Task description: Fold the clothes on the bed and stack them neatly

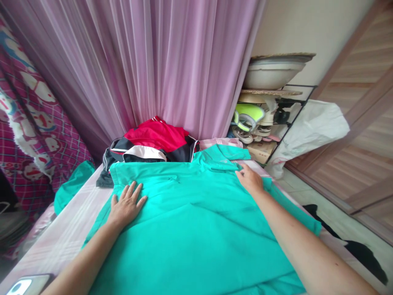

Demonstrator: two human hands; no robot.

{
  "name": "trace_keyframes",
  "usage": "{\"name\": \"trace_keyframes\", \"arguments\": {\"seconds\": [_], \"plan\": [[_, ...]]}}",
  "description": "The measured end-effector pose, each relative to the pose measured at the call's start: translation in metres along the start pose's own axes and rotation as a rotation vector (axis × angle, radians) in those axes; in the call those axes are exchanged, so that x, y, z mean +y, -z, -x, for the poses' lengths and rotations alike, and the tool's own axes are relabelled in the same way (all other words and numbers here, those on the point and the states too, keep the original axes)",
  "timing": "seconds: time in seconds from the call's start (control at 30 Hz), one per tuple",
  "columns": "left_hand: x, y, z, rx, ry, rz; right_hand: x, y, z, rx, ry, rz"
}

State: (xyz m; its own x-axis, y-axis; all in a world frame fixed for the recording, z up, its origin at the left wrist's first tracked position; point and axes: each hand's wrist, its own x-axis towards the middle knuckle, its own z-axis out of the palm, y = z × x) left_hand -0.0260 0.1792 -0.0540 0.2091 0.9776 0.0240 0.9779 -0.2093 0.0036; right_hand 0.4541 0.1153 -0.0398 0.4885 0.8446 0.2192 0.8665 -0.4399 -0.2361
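Observation:
A large turquoise-green garment (190, 237) lies spread over a cloth-covered surface, with creases across it and a small zip or seam near its far edge. My left hand (127, 203) rests flat on its left part, fingers spread. At the far right, my right hand (250, 179) has its fingers closed on the edge of the fabric, beside a bunched, folded-over part of the garment. Another flap of green cloth extends out to the right, beneath my right forearm. The garment's near end runs out of view.
Beyond it sits a heap of red, black and white clothing (156, 137) against a purple curtain (184, 69). A phone (29, 284) lies at the lower left. At the right stand a rack with shoes, a basin (273, 73), and a white plastic bag (313, 127).

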Motion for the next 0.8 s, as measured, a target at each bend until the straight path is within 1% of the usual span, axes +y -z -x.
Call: {"name": "trace_keyframes", "arguments": {"seconds": [0.03, 0.07, 0.17, 0.2, 0.3, 0.4, 0.47, 0.57, 0.63, 0.7, 0.8], "plan": [[0.0, -0.001, 0.0, 0.002, 0.0, -0.003, -0.001, 0.002, -0.006, -0.001, -0.021, -0.025], [-0.001, -0.001, 0.0, 0.005, 0.0, -0.006, -0.002, 0.003, -0.012, -0.016, -0.005, -0.041], [-0.001, -0.002, 0.0, 0.005, 0.005, -0.023, -0.006, 0.005, -0.033, -0.065, 0.089, -0.039], [-0.001, -0.002, 0.0, 0.002, 0.009, -0.03, -0.008, 0.006, -0.042, -0.058, 0.098, -0.047], [0.001, 0.0, 0.0, -0.018, 0.014, -0.042, -0.023, 0.008, -0.074, 0.022, 0.078, -0.156], [0.002, 0.001, 0.001, -0.028, 0.015, -0.041, -0.042, 0.001, -0.098, 0.058, 0.091, -0.235], [0.002, 0.001, 0.001, -0.03, 0.019, -0.042, -0.054, -0.013, -0.097, -0.008, 0.124, -0.202], [0.001, 0.0, 0.001, -0.023, 0.02, -0.04, -0.064, -0.041, -0.079, -0.171, 0.178, -0.085], [0.001, -0.001, 0.001, -0.014, 0.011, -0.036, -0.067, -0.054, -0.066, -0.231, 0.186, -0.023], [0.001, -0.001, 0.001, -0.007, 0.005, -0.035, -0.069, -0.057, -0.058, -0.249, 0.18, 0.002], [0.001, -0.001, 0.001, 0.0, 0.007, -0.038, -0.071, -0.05, -0.049, -0.266, 0.201, 0.033]]}}
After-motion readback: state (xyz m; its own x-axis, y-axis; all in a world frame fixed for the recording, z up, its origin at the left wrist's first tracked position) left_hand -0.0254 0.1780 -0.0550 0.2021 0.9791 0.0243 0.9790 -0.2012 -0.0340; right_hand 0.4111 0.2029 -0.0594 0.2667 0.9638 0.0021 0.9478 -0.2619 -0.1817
